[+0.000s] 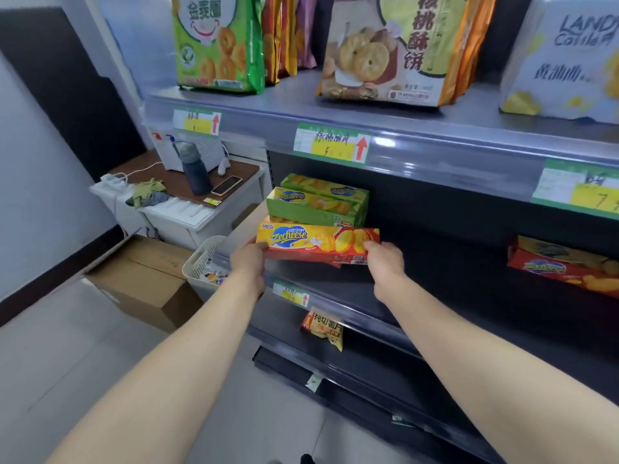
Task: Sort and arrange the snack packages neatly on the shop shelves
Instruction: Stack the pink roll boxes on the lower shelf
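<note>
Red-yellow Zecheese box held level at shelf edge — left hand grip closed on 9 o'clock end, right hand on 3 o'clock end; green boxes stacked at 12 o'clock.

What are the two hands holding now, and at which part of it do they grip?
Both hold one red and yellow Zecheese box by its two short ends: the left hand at the logo end, the right hand at the other end.
</note>
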`<move>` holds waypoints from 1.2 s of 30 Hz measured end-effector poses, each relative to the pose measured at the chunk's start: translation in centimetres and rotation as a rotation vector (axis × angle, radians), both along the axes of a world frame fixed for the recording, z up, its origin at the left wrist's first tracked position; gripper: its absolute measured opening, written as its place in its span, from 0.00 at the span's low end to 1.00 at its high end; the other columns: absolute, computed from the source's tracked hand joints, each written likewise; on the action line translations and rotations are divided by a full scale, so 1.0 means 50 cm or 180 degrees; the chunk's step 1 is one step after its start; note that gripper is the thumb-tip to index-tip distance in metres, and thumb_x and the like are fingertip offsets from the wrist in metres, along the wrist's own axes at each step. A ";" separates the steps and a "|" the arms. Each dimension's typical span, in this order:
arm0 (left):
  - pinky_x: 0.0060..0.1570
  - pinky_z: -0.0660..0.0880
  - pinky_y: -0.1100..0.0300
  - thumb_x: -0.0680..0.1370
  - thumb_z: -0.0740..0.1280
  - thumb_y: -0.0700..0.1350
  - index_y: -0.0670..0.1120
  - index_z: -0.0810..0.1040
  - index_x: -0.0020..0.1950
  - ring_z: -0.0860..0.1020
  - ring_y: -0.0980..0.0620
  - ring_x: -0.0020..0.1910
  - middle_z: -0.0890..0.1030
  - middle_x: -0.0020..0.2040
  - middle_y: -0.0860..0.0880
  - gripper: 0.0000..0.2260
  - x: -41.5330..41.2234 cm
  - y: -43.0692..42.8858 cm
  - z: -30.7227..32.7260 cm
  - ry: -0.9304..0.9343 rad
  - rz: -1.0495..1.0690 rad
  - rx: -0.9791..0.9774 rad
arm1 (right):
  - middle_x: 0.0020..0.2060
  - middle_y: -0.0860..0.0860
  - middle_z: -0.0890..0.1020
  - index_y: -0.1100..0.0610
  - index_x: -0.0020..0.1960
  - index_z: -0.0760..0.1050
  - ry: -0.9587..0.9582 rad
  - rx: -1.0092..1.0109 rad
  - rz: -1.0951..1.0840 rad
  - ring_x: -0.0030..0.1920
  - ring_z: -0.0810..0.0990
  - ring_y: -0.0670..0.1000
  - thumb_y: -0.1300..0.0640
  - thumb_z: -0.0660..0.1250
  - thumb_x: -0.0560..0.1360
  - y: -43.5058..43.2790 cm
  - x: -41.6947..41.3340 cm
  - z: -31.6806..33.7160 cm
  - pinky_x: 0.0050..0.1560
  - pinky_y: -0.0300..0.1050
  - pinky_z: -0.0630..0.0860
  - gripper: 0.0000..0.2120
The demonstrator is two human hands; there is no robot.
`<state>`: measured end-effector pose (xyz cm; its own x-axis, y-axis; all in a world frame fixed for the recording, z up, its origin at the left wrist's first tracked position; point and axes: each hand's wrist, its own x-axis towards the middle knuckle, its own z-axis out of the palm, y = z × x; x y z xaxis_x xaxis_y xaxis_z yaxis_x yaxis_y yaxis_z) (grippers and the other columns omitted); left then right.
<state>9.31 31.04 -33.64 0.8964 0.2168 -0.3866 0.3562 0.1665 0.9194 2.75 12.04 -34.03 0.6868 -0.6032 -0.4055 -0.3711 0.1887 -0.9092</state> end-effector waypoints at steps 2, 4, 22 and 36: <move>0.37 0.65 0.62 0.79 0.59 0.37 0.46 0.75 0.66 0.68 0.56 0.37 0.82 0.46 0.48 0.16 0.033 0.000 -0.007 -0.0027 -0.0162 -0.0125 | 0.59 0.55 0.75 0.60 0.69 0.67 -0.0001 0.0038 -0.0131 0.53 0.73 0.52 0.55 0.64 0.77 0.002 0.019 -0.006 0.53 0.46 0.67 0.23; 0.30 0.60 0.64 0.79 0.59 0.36 0.47 0.75 0.63 0.67 0.57 0.28 0.78 0.27 0.55 0.15 0.069 0.006 -0.015 0.0031 -0.0248 -0.0155 | 0.48 0.52 0.76 0.61 0.64 0.70 -0.0025 0.0036 -0.0236 0.44 0.73 0.50 0.56 0.64 0.77 0.016 0.037 -0.010 0.49 0.44 0.68 0.18; 0.27 0.68 0.67 0.76 0.58 0.28 0.43 0.77 0.52 0.72 0.54 0.32 0.77 0.39 0.47 0.14 0.312 0.061 -0.076 0.0124 -0.1145 -0.0167 | 0.49 0.56 0.80 0.55 0.55 0.72 0.0180 0.0015 -0.0777 0.45 0.79 0.52 0.56 0.64 0.77 0.154 0.173 -0.022 0.40 0.42 0.75 0.08; 0.34 0.70 0.61 0.77 0.58 0.33 0.47 0.71 0.42 0.72 0.51 0.33 0.73 0.35 0.48 0.10 0.208 -0.026 -0.013 -0.0068 -0.1190 -0.0284 | 0.69 0.53 0.72 0.59 0.72 0.65 -0.0144 -0.0608 -0.1185 0.62 0.73 0.51 0.59 0.60 0.79 0.124 0.123 -0.013 0.50 0.35 0.68 0.21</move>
<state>19.69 29.74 -34.31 0.9153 -0.1602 -0.3696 0.3885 0.1084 0.9150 8.88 18.24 -34.67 0.4222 -0.8750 -0.2367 -0.2685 0.1287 -0.9547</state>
